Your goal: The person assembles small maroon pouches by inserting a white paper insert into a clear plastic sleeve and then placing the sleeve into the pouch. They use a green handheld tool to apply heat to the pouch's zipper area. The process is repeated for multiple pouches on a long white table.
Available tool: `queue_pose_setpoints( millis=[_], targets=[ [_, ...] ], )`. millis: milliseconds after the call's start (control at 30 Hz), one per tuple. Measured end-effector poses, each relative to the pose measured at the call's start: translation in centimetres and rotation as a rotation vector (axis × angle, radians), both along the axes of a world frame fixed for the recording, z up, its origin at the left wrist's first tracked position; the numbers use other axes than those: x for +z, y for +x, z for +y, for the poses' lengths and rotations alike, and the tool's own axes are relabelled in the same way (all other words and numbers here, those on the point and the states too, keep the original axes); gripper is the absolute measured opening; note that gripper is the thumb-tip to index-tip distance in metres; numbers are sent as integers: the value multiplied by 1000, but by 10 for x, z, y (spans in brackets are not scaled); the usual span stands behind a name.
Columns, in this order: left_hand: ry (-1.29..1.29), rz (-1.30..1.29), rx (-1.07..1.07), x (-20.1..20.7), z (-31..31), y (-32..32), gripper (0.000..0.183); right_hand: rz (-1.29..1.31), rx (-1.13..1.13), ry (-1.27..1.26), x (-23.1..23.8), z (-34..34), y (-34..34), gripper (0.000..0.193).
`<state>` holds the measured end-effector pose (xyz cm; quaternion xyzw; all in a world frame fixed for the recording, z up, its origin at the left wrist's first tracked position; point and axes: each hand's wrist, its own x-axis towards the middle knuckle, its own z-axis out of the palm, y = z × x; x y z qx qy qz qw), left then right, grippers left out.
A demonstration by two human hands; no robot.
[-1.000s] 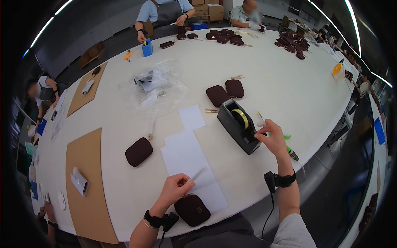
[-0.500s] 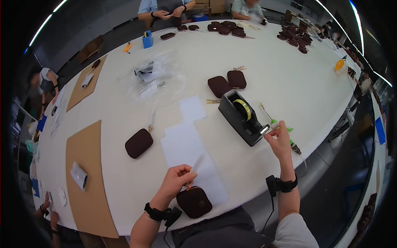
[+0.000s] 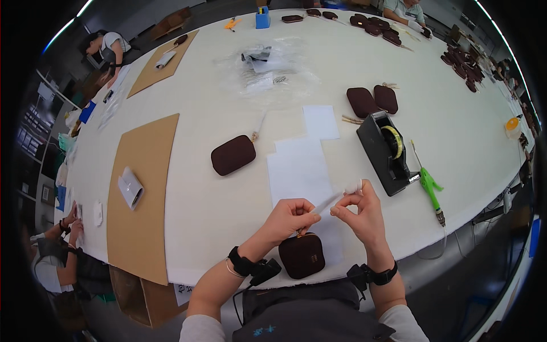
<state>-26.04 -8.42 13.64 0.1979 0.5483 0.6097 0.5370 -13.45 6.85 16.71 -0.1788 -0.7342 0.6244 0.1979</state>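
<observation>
My left hand (image 3: 289, 221) is closed in a pinch on a narrow white strip (image 3: 326, 203). Below those fingers a dark brown zip pouch (image 3: 302, 256) with a gold-coloured zip end lies at the table's near edge. My right hand (image 3: 364, 215) has thumb and forefinger pinched right by the strip's far end; what sits between them is too small to make out. One right finger wears a white cover (image 3: 353, 187). White paper sheets (image 3: 299, 171) lie beneath and beyond the hands. A black tape dispenser (image 3: 379, 154) with a yellowish roll stands just past my right hand.
Another brown pouch (image 3: 233, 155) with a white-wrapped pull lies to the left. Two pouches (image 3: 362, 102) rest behind the dispenser. A green-handled tool (image 3: 430, 188) with a hose lies at right. Brown boards (image 3: 145, 239) and plastic bags (image 3: 279, 68) lie farther off. Co-workers are around the table.
My right hand has come away from the tape dispenser, leftward to the white strip beside my left hand. The head view has shifted, so the table's things appear farther right and mostly higher.
</observation>
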Motion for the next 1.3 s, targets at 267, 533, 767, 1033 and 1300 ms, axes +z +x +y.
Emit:
queue_pose_setpoints(
  millis=[267, 533, 767, 1033, 1300],
  targets=[
    [27, -37, -26, -7, -1, -2, 20, -113, 34, -165, -21, 6, -9, 58],
    [43, -329, -93, -16, -4, -8, 26, 144, 73, -78, -37, -6, -14, 65],
    [34, -410, -149, -16, -6, -11, 25, 180, 27, -297, -46, -18, -19, 62],
    [90, -680, -164, -22, -7, -11, 24, 354, 238, -401, -52, -14, -17, 57],
    [281, -1071, -179, -27, -14, 0, 21, 499, 247, -220, -51, -23, -27, 54]
  ],
)
